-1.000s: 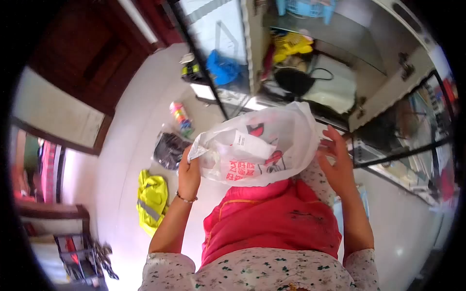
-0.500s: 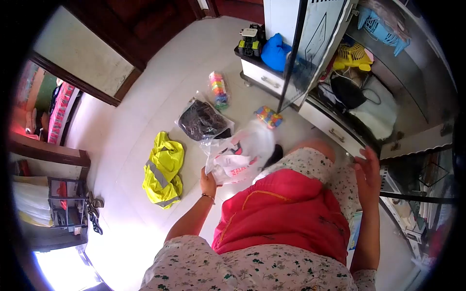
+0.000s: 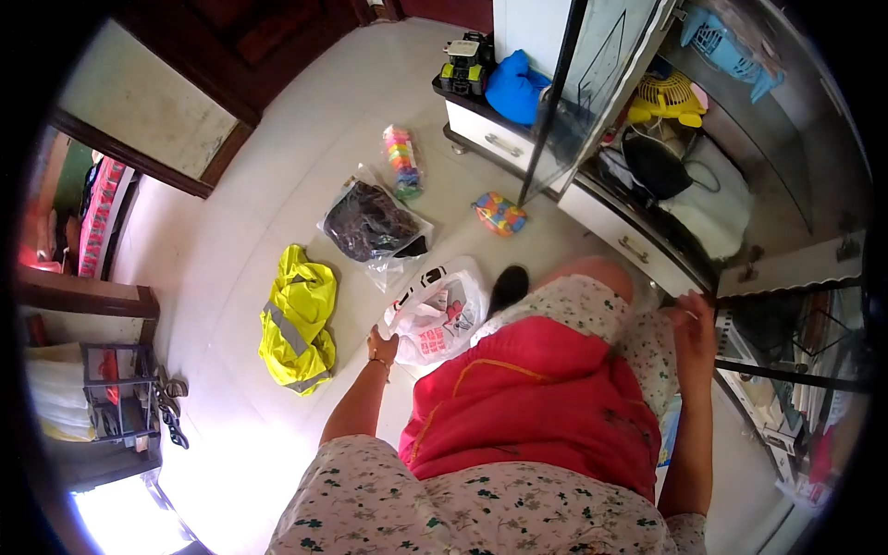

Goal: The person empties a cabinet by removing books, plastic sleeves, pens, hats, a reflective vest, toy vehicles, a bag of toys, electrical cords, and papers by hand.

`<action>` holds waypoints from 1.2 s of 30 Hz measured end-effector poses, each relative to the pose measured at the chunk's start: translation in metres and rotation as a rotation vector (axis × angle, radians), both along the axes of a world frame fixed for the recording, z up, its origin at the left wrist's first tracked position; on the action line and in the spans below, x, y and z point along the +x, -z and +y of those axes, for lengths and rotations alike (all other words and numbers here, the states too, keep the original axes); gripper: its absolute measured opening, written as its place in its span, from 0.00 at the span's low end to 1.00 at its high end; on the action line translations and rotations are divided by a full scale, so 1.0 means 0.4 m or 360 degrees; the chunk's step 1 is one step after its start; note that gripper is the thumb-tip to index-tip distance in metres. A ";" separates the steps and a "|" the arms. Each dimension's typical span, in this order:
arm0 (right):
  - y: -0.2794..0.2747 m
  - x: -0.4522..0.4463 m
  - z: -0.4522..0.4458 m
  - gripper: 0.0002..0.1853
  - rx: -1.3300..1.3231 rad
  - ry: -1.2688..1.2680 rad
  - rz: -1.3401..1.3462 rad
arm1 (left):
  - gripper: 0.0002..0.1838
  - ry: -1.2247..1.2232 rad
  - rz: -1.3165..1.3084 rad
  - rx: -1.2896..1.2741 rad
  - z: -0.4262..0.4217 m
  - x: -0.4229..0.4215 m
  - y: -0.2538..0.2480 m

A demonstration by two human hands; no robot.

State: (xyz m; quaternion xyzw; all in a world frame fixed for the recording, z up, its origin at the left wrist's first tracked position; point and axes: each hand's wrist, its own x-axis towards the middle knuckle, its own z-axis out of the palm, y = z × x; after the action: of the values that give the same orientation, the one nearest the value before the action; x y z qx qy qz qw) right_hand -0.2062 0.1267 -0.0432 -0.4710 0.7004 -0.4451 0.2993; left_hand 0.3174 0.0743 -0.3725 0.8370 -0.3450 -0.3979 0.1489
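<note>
A white plastic carrier bag (image 3: 444,324) with red print and a black-edged handle rests on the floor by my foot. My left hand (image 3: 382,346) is at the bag's left side, fingers apart, with nothing seen in its grip. A yellow hi-vis vest (image 3: 298,324) with grey reflective bands lies to the left of that hand. Beyond the bag is a clear plastic packet of dark material (image 3: 375,222). My right hand (image 3: 692,326) is raised near the cabinet, slightly blurred, its fingers loosely apart and holding nothing visible. A red cloth (image 3: 536,398) covers my lap.
A packet of colourful toy pieces (image 3: 403,162) and a multicoloured patterned item (image 3: 499,214) lie on the floor. To the right, a glass cabinet door (image 3: 601,83) stands ajar above a white drawer (image 3: 638,242). A toy tractor (image 3: 465,65) and blue bundle (image 3: 516,88) sit on the low unit.
The carrier bag, held up and spread by my left hand before, now sits lower on the floor, let go. My left hand has shifted slightly left. My right hand has dropped a little.
</note>
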 end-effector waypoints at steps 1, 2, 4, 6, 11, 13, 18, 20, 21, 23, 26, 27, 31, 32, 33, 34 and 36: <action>0.007 -0.005 0.004 0.23 -0.0006 -0.0027 0.0015 | 0.41 0.0034 -0.0045 -0.0035 0.002 0.002 0.001; 0.014 -0.009 0.008 0.23 -0.0004 -0.0024 0.0014 | 0.42 0.0068 -0.0089 -0.0071 0.003 0.002 0.003; 0.028 -0.018 0.017 0.24 0.0034 0.0024 0.0007 | 0.41 0.0116 -0.0105 -0.0057 0.008 -0.009 -0.026; 0.035 -0.027 0.025 0.24 0.0052 0.0051 0.0029 | 0.41 0.0162 -0.0122 -0.0040 0.017 -0.016 -0.037; 0.077 -0.077 0.059 0.22 0.0060 0.0112 0.0267 | 0.46 0.0598 -0.0385 -0.0305 0.038 -0.053 -0.046; 0.090 -0.099 0.075 0.22 0.0190 0.0166 0.0408 | 0.49 0.0682 -0.0417 -0.0270 0.031 -0.082 -0.067; 0.171 -0.136 0.111 0.20 0.0187 0.0265 0.0586 | 0.50 0.0990 -0.0557 0.0042 0.009 -0.159 -0.097; 0.191 -0.144 0.122 0.20 0.0147 0.0276 0.0579 | 0.42 0.1000 -0.0565 0.0056 -0.007 -0.191 -0.114; 0.186 -0.132 0.119 0.19 0.0135 0.0258 0.0724 | 0.42 0.1001 -0.0562 0.0059 -0.015 -0.186 -0.088; 0.176 -0.111 0.112 0.18 0.0127 0.0240 0.0870 | 0.32 0.1029 -0.0564 0.0071 -0.035 -0.173 -0.027; 0.170 -0.100 0.106 0.18 0.0115 0.0225 0.0986 | 0.24 0.1034 -0.0571 -0.0102 -0.090 -0.134 0.035; 0.171 -0.100 0.106 0.18 0.0107 0.0232 0.0988 | 0.23 0.1060 -0.0420 -0.0145 -0.113 -0.115 0.069; 0.177 -0.107 0.106 0.18 0.0110 0.0241 0.1007 | 0.18 0.0713 0.0175 -0.0239 -0.186 -0.122 -0.026; 0.181 -0.110 0.106 0.18 0.0113 0.0241 0.1008 | 0.19 0.0750 0.0081 -0.0267 -0.190 -0.111 -0.022; 0.187 -0.114 0.107 0.18 0.0107 0.0270 0.0989 | 0.19 0.0506 0.0478 -0.0279 -0.208 -0.075 0.064; 0.190 -0.116 0.109 0.18 0.0101 0.0300 0.0972 | 0.19 0.0543 0.0619 -0.0181 -0.233 -0.043 0.107; 0.191 -0.119 0.110 0.18 0.0114 0.0313 0.0969 | 0.21 0.0423 0.0887 0.0146 -0.278 -0.076 -0.016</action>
State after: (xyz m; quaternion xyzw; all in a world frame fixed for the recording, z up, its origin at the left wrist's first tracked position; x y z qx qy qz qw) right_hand -0.2538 0.1708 -0.1195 -0.5017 0.8151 -0.2856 0.0478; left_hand 0.2868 -0.0368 -0.3660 0.6491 -0.3790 -0.6431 0.1463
